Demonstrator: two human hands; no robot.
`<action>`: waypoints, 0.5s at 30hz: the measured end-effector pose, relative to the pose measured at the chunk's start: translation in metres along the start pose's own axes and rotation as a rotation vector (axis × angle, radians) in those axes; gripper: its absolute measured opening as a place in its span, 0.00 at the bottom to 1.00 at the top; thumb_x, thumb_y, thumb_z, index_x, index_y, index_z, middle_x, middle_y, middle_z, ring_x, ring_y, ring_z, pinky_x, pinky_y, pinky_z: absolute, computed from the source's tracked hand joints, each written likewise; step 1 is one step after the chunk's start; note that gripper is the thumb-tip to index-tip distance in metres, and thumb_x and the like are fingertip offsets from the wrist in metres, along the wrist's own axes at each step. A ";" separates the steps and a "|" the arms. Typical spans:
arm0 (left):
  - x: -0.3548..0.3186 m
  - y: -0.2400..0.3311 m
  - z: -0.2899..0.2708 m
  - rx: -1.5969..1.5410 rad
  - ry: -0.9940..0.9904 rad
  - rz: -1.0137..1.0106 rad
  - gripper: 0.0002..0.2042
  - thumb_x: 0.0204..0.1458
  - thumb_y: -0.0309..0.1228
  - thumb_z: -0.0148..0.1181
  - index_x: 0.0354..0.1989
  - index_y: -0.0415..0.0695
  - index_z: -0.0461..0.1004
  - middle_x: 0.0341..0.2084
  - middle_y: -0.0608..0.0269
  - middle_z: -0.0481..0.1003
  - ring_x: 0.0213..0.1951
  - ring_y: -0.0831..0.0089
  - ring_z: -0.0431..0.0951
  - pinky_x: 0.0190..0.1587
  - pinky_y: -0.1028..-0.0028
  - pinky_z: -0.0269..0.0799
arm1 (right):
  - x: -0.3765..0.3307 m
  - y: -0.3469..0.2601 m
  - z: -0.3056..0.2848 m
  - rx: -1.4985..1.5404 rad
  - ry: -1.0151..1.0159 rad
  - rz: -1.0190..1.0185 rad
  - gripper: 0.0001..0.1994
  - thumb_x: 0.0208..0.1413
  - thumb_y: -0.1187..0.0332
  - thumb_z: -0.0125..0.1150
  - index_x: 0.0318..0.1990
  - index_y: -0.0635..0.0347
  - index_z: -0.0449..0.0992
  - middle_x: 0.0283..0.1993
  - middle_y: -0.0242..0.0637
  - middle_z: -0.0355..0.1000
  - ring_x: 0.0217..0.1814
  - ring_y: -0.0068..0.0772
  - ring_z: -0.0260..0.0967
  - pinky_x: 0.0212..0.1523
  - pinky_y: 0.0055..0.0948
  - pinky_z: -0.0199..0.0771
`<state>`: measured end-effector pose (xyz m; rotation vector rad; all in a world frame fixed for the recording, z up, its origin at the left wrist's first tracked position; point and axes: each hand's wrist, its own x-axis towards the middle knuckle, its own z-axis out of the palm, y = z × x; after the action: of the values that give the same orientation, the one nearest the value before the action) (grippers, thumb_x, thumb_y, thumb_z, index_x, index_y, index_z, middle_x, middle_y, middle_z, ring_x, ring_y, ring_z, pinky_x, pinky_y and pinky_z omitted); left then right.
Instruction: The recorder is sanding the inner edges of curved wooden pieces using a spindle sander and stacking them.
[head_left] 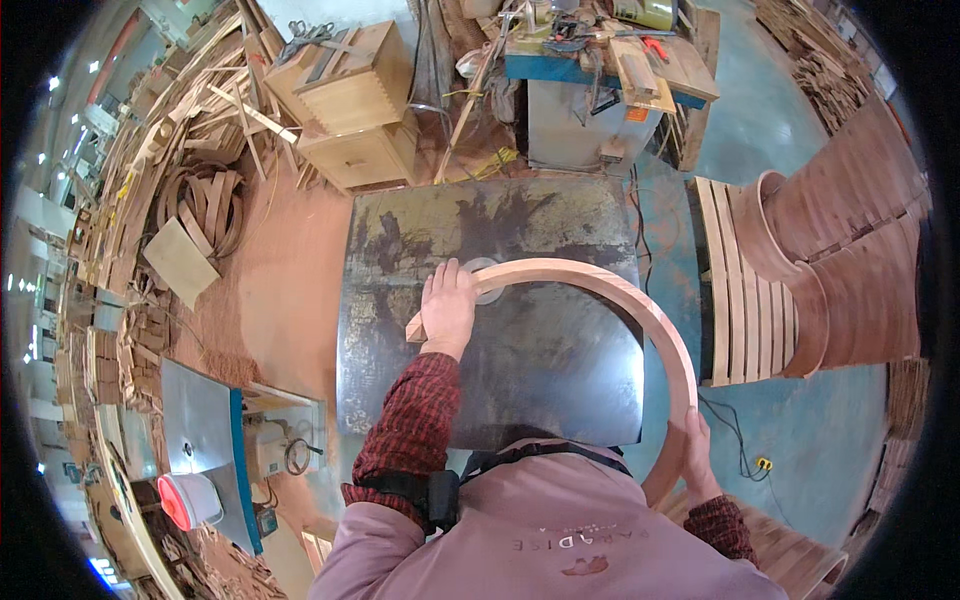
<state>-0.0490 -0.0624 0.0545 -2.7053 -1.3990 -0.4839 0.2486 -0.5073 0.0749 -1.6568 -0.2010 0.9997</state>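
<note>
Left hand (447, 308) is pressing flat, fingers spread, on one end of the curved wooden arch (640, 300) lying across the dark metal worktop (520, 370); right hand (697, 455) fingers are gripping its other end.

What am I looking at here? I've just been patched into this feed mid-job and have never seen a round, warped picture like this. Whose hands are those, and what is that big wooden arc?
The one picture comes from a wide fisheye camera worn on a person's head, looking down, so straight edges bend near the rim. No robot: the two bare hands are the wearer's own, arms in red checked sleeves.

In front stands a dark metal table, worn and stained. On it lies a curved wooden piece, a long pale arc reaching past the right edge. The left hand presses flat on one end, beside a small round disc set in the tabletop. The right hand grips the other end, off the table.

Around: stacked curved wooden parts on the right, wooden boxes and scrap strips behind.
</note>
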 end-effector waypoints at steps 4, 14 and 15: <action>-0.014 -0.016 -0.011 -0.025 -0.032 -0.085 0.19 0.57 0.36 0.64 0.54 0.43 0.73 0.62 0.51 0.74 0.66 0.52 0.72 0.67 0.53 0.67 | 0.005 -0.012 0.018 -0.096 0.004 -0.034 0.25 0.74 0.50 0.51 0.59 0.66 0.75 0.48 0.29 0.73 0.49 0.23 0.67 0.50 0.28 0.69; -0.059 -0.062 -0.039 -0.018 -0.138 -0.325 0.15 0.58 0.39 0.65 0.48 0.45 0.73 0.54 0.56 0.77 0.53 0.54 0.80 0.51 0.54 0.78 | 0.049 -0.013 0.050 -0.423 0.010 -0.082 0.26 0.73 0.52 0.51 0.53 0.75 0.77 0.40 0.38 0.77 0.42 0.26 0.71 0.44 0.34 0.73; -0.062 -0.065 -0.045 -0.019 -0.180 -0.361 0.15 0.59 0.39 0.65 0.48 0.45 0.73 0.52 0.56 0.78 0.51 0.52 0.81 0.50 0.53 0.79 | 0.050 -0.021 0.057 -0.468 -0.005 -0.082 0.26 0.73 0.53 0.51 0.53 0.75 0.77 0.39 0.39 0.77 0.42 0.27 0.71 0.44 0.35 0.73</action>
<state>-0.1460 -0.0813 0.0728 -2.5682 -1.9538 -0.2741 0.2481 -0.4292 0.0681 -2.0481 -0.5352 0.9402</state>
